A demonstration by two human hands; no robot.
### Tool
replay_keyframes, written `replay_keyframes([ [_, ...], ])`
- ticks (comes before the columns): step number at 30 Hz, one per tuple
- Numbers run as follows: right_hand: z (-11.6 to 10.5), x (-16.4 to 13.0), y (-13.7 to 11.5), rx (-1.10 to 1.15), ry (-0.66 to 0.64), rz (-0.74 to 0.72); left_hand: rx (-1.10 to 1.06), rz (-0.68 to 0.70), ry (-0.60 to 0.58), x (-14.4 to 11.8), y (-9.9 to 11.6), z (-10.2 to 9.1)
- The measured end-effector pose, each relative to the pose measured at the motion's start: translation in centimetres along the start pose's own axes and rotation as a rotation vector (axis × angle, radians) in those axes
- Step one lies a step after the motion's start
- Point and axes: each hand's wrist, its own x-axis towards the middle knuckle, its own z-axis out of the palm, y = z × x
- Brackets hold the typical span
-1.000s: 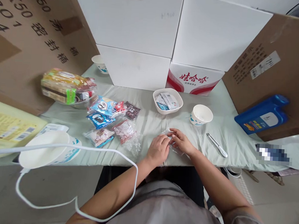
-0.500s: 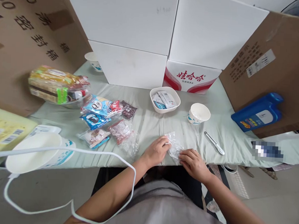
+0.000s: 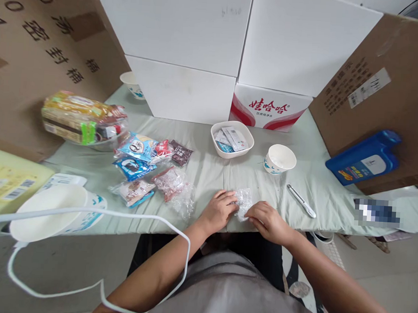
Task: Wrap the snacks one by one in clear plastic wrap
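Observation:
A crumpled clear plastic bag (image 3: 242, 201) lies on the cloth-covered table (image 3: 208, 173) near its front edge. My left hand (image 3: 220, 210) has its fingers closed on the bag's left side. On the other side my right hand (image 3: 267, 221) pinches the lower right edge, fingers pressed together. Left of my hands sit wrapped snacks, among them a reddish packet (image 3: 170, 180) with loose clear plastic beside it. Beyond my hands stand a white bowl with sachets (image 3: 249, 147) and a paper cup (image 3: 278, 161). A white utility knife (image 3: 301, 201) rests to the right.
A white cable (image 3: 127, 213) loops across the front left, over a large paper tub (image 3: 49, 213). White boxes (image 3: 181, 91) wall off the back, and cardboard boxes stand on both sides. A blue bottle (image 3: 364, 159) leans at right. Bagged bread (image 3: 80, 120) lies at left.
My right hand has moved slightly left and now pinches the bag's lower edge. The bag looks flatter and more spread between my hands. My left hand stays nearly in place.

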Motion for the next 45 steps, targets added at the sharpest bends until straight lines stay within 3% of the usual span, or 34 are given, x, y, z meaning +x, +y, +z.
replay_keyframes([
  [3, 0.0, 2.6, 1.6, -0.035, 0.053, 0.085, 0.011, -0.004, 0.014, 0.1, 0.0, 0.1],
  [7, 1.9, 5.4, 4.3, -0.242, 0.087, 0.143, 0.020, -0.014, 0.048, 0.2, 0.1, 0.0],
  [12, 4.4, 6.0, 5.8, -0.333, 0.119, 0.116, 0.004, -0.094, 0.231, 0.2, 0.4, -0.6],
  [15, 4.3, 5.5, 5.9, -0.324, 0.172, 0.142, 0.031, -0.050, 0.157, 0.3, 0.7, -0.9],
  [19, 3.2, 4.7, 5.8, -0.378, 0.400, 0.320, 0.077, -0.096, 0.065, 0.5, 0.7, -0.6],
  [21, 2.8, 4.2, 5.2, -0.380, 0.461, 0.321, 0.069, -0.103, 0.060, 0.5, 0.6, -0.4],
  [25, 3.3, 3.0, 3.5, -0.287, 0.177, 0.060, 0.034, -0.114, 0.087, 0.4, 0.5, -0.4],
  [27, 3.3, 2.5, 3.1, -0.257, 0.062, 0.036, 0.011, -0.146, 0.131, 0.3, 0.5, -0.6],
  [30, 0.9, 2.4, 3.9, -0.211, 0.156, 0.093, -0.006, -0.178, 0.143, 0.3, 0.5, -0.7],
  [33, -4.2, 3.3, 6.0, -0.284, 0.476, 0.202, 0.021, -0.162, 0.107, 0.3, 0.5, -0.6],
  [35, -7.8, 4.6, 7.8, -0.414, 0.588, 0.385, 0.047, -0.151, 0.085, 0.5, 0.5, -0.5],
  [36, -9.2, 5.5, 8.8, -0.466, 0.536, 0.494, 0.057, -0.153, 0.075, 0.6, 0.5, -0.5],
  [38, -11.0, 7.4, 10.9, -0.510, 0.257, 0.722, 0.063, -0.164, 0.056, 0.7, 0.5, -0.5],
  [41, -11.1, 10.1, 13.4, -0.455, -0.141, 0.863, 0.060, -0.180, 0.038, 0.7, 0.6, -0.6],
  [45, -10.0, 12.0, 14.5, -0.414, -0.279, 0.859, 0.053, -0.186, 0.021, 0.7, 0.6, -0.7],
])
